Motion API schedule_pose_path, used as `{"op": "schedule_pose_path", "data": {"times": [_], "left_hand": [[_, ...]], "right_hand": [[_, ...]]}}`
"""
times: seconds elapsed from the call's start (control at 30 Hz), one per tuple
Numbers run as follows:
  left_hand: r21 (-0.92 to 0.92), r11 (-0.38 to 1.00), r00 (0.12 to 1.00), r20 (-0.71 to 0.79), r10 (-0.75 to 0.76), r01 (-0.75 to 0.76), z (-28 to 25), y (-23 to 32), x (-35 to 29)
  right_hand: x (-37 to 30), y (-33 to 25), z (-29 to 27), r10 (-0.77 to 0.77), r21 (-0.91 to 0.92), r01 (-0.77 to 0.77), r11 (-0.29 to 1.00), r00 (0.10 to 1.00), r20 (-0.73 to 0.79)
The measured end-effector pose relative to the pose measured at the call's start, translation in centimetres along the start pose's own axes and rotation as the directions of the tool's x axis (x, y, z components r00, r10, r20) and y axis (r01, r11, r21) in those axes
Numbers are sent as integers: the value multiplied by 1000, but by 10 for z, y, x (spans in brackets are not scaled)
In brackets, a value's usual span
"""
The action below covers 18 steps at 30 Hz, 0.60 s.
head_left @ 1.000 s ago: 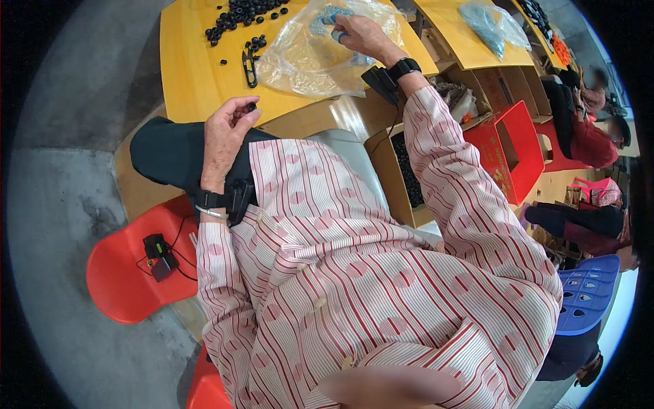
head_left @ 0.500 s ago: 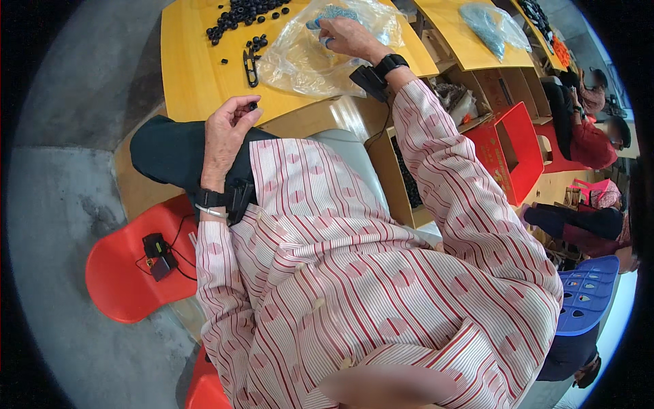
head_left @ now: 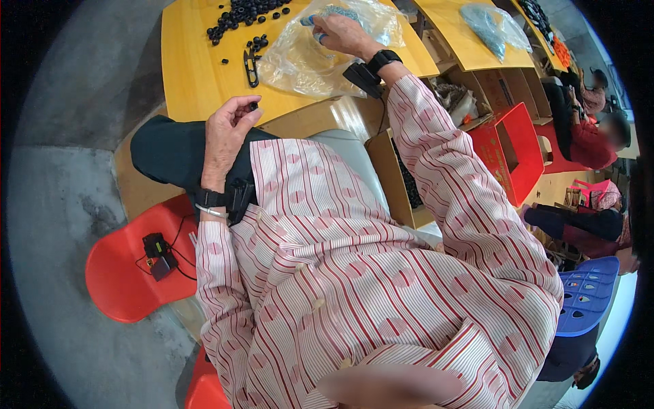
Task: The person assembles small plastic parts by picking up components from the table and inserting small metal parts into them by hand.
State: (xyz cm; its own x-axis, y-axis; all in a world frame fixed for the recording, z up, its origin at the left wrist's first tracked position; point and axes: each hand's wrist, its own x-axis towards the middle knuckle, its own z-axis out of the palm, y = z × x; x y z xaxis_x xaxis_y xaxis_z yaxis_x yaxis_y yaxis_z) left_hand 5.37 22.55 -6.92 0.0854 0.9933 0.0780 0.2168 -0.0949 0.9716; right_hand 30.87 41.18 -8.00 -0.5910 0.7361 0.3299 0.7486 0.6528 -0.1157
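My left hand (head_left: 228,136) is at the table's near edge, thumb and fingers pinched on a small black ring-shaped part (head_left: 253,106). My right hand (head_left: 344,35) reaches over a clear plastic bag (head_left: 293,61) spread on the yellow table, next to small teal pieces (head_left: 340,12) lying in it. Blue coverings show on some of its fingertips. Those fingers are drawn together, and whatever is between them is too small to make out. Black thread snips (head_left: 251,69) lie left of the bag. Beyond them is a loose pile of black round parts (head_left: 248,12).
An open cardboard box (head_left: 402,180) of dark pieces stands beside my right forearm, near a red box (head_left: 507,150). Another yellow table (head_left: 470,34) carries a bag of teal pieces (head_left: 485,31). A red chair (head_left: 129,273) holds small devices with cables. Other people sit at far right.
My right hand has shifted slightly left over the bag, and its forearm has moved with it. My left hand stays in place with the black part.
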Motion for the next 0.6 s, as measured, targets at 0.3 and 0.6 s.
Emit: {"op": "schedule_pose_path", "data": {"times": [0.3, 0.6], "left_hand": [[46, 999, 999, -19, 28, -27, 0, -2, -1], [-9, 1000, 1000, -19, 23, -23, -2, -4, 0]], "right_hand": [[7, -8, 10, -34, 102, 38, 994, 999, -32], [5, -5, 17, -36, 35, 37, 999, 999, -21]]}}
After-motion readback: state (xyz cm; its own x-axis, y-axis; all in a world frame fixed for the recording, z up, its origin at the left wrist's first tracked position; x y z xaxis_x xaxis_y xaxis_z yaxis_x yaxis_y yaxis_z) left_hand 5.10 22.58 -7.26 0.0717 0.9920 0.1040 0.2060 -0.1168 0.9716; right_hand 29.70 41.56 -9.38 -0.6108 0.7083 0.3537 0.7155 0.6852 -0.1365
